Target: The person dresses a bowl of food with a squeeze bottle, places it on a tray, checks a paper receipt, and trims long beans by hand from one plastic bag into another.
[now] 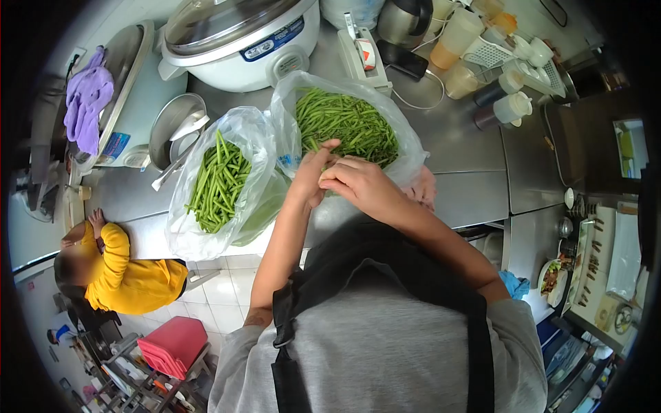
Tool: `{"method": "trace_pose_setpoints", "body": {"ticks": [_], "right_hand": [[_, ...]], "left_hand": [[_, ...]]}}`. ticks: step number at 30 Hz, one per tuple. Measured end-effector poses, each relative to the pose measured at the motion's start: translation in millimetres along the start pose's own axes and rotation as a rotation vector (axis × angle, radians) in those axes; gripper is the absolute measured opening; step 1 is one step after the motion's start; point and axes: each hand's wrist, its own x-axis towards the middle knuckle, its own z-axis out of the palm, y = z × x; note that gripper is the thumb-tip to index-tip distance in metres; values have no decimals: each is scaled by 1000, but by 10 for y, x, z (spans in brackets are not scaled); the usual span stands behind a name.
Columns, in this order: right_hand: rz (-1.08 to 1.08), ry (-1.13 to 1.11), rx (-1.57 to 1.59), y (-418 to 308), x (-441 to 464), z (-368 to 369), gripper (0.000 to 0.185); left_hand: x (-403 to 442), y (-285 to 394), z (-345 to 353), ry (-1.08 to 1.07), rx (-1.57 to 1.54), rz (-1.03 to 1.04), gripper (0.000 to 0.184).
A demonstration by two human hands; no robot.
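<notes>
Both of my hands meet at the near edge of the right plastic bag [412, 134], which holds long green beans [344, 124]. My left hand [313, 175] has its fingers drawn together, and my right hand [358, 180] is closed in a pinch against it. Whatever lies between the fingertips is too small or hidden to make out. To the left, a second clear bag [258, 141] stands open with shorter pieces of green bean [219, 186] inside.
A white rice cooker [241, 48] and a metal bowl [175, 127] stand behind the bags. A tape dispenser [365, 55], a phone [403, 60] and bottles [458, 34] are at the back right. A person in yellow [138, 279] leans at the counter's left end.
</notes>
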Motion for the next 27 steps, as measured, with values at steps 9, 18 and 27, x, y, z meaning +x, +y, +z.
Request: {"method": "trace_pose_setpoints", "body": {"ticks": [9, 18, 27], "right_hand": [[151, 77, -84, 245, 380, -447, 12], [247, -128, -569, 1264, 601, -177, 10], [43, 17, -465, 789, 465, -266, 8]], "left_hand": [[-582, 811, -169, 553, 806, 789, 27], [-903, 1237, -349, 924, 1515, 1032, 41], [76, 454, 232, 191, 1509, 1058, 26]]}}
